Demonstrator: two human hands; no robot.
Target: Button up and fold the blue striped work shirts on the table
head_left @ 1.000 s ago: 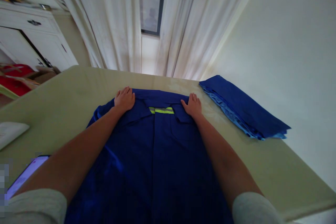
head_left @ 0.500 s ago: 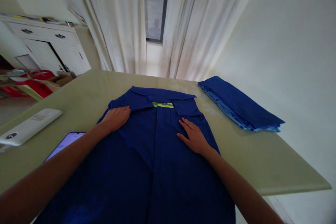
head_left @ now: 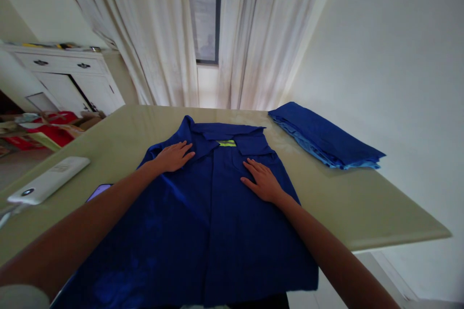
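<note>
A dark blue work jacket point(head_left: 239, 231) lies front up on the table, collar toward the window and hem at the near edge. A yellow-green and grey strip shows inside its neck opening. On the jacket's upper left, below the collar, my left hand point(head_left: 174, 156) rests palm down with its fingers spread. My right hand point(head_left: 264, 181) lies flat on the right chest, fingers apart, beneath the right collar flap. Neither hand grasps the cloth. Both sleeves are mostly hidden from view.
Folded blue garments point(head_left: 326, 135) are stacked at the table's right side by the wall. A white power bank-like device point(head_left: 50, 180) with a cable lies at left. A phone point(head_left: 98, 192) shows partly behind my left forearm. The pale table point(head_left: 362, 212) ends at front right.
My left hand has slid right and its fingers have spread. The jacket's upper left has bunched up near the collar. My right hand stays flat on the chest. The view has shifted slightly.
</note>
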